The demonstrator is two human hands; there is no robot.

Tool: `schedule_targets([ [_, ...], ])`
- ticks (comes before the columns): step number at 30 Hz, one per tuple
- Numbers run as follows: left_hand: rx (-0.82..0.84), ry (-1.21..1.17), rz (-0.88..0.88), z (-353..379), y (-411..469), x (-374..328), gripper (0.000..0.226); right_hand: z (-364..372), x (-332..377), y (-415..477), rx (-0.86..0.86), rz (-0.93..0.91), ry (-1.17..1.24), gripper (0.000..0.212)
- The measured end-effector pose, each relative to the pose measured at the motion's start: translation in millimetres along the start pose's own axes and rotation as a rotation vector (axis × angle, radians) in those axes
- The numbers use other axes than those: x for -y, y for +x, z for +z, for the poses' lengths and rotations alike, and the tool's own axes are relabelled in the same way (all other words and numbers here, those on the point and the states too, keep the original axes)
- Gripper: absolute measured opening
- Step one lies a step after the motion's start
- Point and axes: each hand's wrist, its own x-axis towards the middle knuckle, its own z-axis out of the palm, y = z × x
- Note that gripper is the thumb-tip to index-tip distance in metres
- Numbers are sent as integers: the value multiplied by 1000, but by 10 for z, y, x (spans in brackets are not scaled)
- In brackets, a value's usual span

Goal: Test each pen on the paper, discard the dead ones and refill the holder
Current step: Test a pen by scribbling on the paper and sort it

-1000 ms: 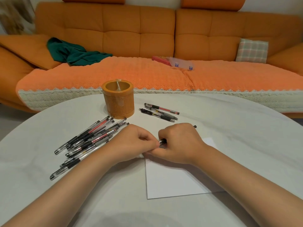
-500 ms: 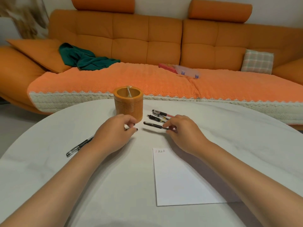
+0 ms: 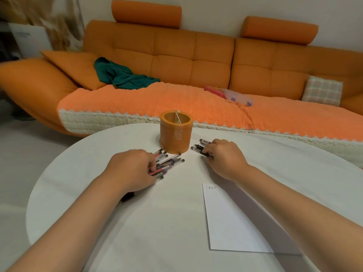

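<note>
Where the round white table (image 3: 157,238) lies nearest, a sheet of paper (image 3: 233,220) rests flat to the right, with a few small test marks at its far left corner, too small to read. Beyond it, the left hand (image 3: 131,169) lies over a bundle of pens (image 3: 170,163), fingers curled round the near ends in a grip; the far ends fan out toward the right. A dark pen end (image 3: 128,197) shows beneath the left forearm, the rest hidden. The right hand (image 3: 225,158) sits well apart from the left, fingers bent down onto a smaller group of pens (image 3: 198,148); whether a grip is closed there cannot be determined, as the knuckles cover the fingertips. The orange holder (image 3: 175,132) stands upright between and just beyond the two groups, near both, its interior only partly visible. Farther off, an orange sofa (image 3: 196,55) carries a green cloth (image 3: 121,74) at left and a checked cushion (image 3: 322,90) at right.
</note>
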Motion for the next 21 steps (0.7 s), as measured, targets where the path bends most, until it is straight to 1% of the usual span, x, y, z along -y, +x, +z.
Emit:
schedule_targets([
  [2,20,3,-10,-11,-34,26,20,-15,207,-1,-28,-78,104,22],
  [4,33,11,-23,-21,-59,48,21,-34,468,-24,1,-206,246,15],
  [6,46,17,-38,-30,-84,73,23,-9,706,-41,49,-323,337,16],
  [8,65,13,-49,-34,-107,101,25,61,874,-27,68,-395,349,25],
  [10,84,-12,-55,-38,-125,121,25,132,967,-6,46,-444,284,32],
  [13,96,-71,-61,-41,-134,131,24,171,986,20,-8,-447,207,28],
  [17,88,-93,-52,-41,-134,116,21,142,928,32,-15,-440,182,16],
  [21,14,-90,-23,-63,-100,51,13,50,769,-7,-20,-378,189,14],
])
